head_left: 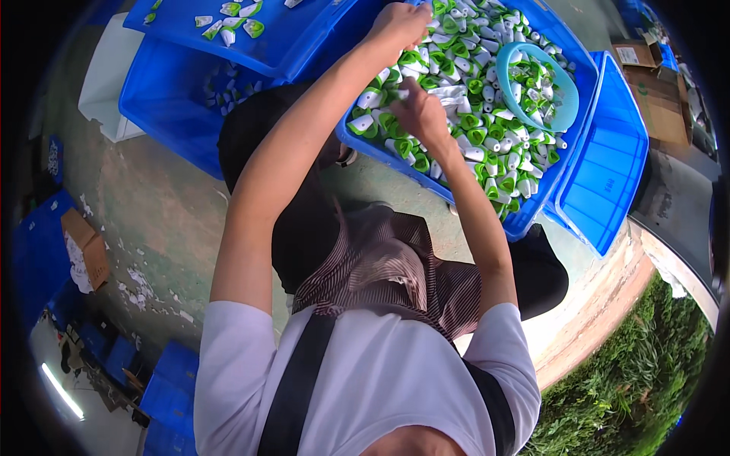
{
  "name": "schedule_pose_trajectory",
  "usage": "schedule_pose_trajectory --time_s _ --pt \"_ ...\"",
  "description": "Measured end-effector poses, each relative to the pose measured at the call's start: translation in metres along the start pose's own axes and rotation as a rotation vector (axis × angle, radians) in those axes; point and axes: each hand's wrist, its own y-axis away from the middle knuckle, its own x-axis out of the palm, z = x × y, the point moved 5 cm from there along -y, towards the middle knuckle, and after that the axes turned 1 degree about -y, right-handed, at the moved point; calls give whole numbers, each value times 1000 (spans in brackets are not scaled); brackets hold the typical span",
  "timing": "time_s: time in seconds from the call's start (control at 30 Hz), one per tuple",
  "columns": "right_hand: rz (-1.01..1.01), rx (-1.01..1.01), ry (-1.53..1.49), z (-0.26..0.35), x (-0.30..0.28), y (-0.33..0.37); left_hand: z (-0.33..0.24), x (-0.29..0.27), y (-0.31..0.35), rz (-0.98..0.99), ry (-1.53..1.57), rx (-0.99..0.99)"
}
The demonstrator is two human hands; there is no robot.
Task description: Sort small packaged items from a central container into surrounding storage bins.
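A large blue bin [532, 209] in front of me is heaped with small green-and-white plastic pieces [471, 64]. Over the far left part of the heap, my left hand [401, 26] has its fingers curled in; what they hold, if anything, is hidden. Closer to me, my right hand [420, 114] hovers over the pieces, slightly blurred. Its thumb and fingers are bent together around something small and whitish that I cannot make out. Right beside that hand, a crumpled white item [452, 97] lies on the heap. A light-blue round basin [565, 114] rests tilted on the pieces at the right, with more pieces inside.
At the upper left, a blue tray [293, 49] with a few pieces overlaps a deeper blue bin [163, 106] holding more. Another blue bin [608, 163] stands at the right, near cardboard boxes [658, 99]. An open carton [85, 247] sits on the floor at the left.
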Motion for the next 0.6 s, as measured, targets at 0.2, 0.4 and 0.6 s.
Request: schedule_pose_trajectory --time_s 0.2,0.4,0.6 --pt "-296 160 -656 15 -78 -12 -6 32 32 274 -574 -48" --pt "111 180 -1707 -4 -60 -20 2 2 2 87 150 -281" --pt "74 538 -774 -30 6 -33 -39 -9 16 -65 -18 -211"
